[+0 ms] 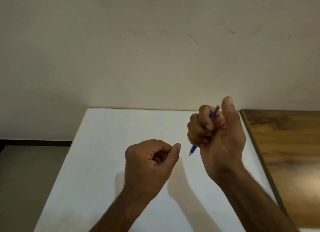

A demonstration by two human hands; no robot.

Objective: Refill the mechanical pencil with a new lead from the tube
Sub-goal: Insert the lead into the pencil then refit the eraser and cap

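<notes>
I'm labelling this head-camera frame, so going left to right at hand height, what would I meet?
Grey floor → white tabletop → left hand, loosely curled → blue mechanical pencil, tip down → right hand, fisted round it → wooden surface.

1. Left hand point(150, 164): loose fist, back of hand toward camera, fingers curled in toward palm. Thumb stretched out to the right with its tip meeting the curled index finger. Can't tell whether anything is pinched in there.
2. Left forearm: comes in from the near edge, angled up and to the right, wrist about straight.
3. Right hand point(218, 133): raised higher and farther than the left, palm side toward camera. Four fingers wrapped tight into a fist grip on the mechanical pencil point(193, 149); thumb straight up, clear of the fingers.
4. Right forearm: enters from the near right corner, tilted up and left; wrist slightly bent back.
5. Hands apart, not touching.
</notes>
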